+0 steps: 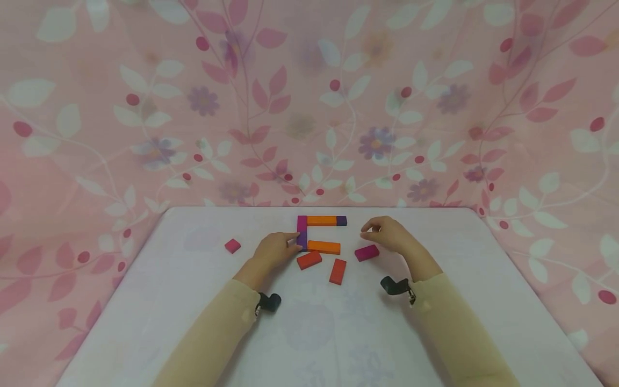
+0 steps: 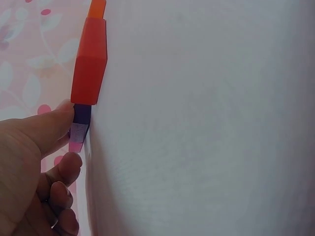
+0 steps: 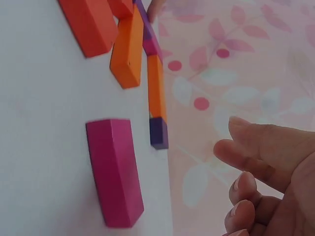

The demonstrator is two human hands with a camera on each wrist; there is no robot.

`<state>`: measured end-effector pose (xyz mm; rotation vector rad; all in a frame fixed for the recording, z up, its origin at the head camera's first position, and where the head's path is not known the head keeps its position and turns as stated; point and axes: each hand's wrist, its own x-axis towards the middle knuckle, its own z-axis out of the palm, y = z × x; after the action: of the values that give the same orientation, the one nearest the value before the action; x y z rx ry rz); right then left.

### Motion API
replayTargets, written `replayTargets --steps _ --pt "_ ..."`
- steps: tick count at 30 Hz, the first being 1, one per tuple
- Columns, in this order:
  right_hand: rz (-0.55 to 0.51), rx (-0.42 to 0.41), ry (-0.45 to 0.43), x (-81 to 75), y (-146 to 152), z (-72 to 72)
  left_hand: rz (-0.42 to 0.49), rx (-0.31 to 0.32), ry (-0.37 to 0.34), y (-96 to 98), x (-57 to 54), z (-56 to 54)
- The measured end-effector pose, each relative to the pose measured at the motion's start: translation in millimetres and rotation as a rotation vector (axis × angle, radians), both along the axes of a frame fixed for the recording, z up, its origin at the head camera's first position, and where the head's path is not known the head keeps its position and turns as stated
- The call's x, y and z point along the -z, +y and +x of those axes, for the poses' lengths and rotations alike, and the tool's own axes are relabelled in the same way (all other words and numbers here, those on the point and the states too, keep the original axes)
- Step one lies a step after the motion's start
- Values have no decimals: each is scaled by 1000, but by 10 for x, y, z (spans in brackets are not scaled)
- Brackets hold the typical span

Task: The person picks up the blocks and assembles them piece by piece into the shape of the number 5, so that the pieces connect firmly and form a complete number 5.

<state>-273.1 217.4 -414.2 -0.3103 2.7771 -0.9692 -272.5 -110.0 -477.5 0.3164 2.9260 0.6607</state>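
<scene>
My left hand (image 1: 276,248) is at a purple block (image 1: 302,241), its thumb and index finger at the block's left side. This block meets a magenta block (image 1: 302,222) end to end. From that column two orange blocks (image 1: 322,221) (image 1: 324,247) extend rightward, and a small dark purple block (image 1: 342,221) sits at the end of the far one. My right hand (image 1: 389,234) hovers with loosely bent fingers and holds nothing. Just below it lies another magenta block (image 3: 115,172).
Two red-orange blocks (image 1: 309,260) (image 1: 338,272) lie in front of the near orange block. A small pink block (image 1: 232,246) sits to the left of my left hand. The white table (image 1: 309,333) ends at a floral cloth (image 1: 309,107).
</scene>
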Motion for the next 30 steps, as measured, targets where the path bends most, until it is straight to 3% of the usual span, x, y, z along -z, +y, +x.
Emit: replayTargets --steps 18,25,30 --pt "36 64 81 253 523 29 53 -27 -46 25 -61 27" --pt "50 87 49 349 703 8 56 -22 -44 24 -72 42" --pt "34 92 -22 388 778 -13 49 -25 -45 16 -72 50"
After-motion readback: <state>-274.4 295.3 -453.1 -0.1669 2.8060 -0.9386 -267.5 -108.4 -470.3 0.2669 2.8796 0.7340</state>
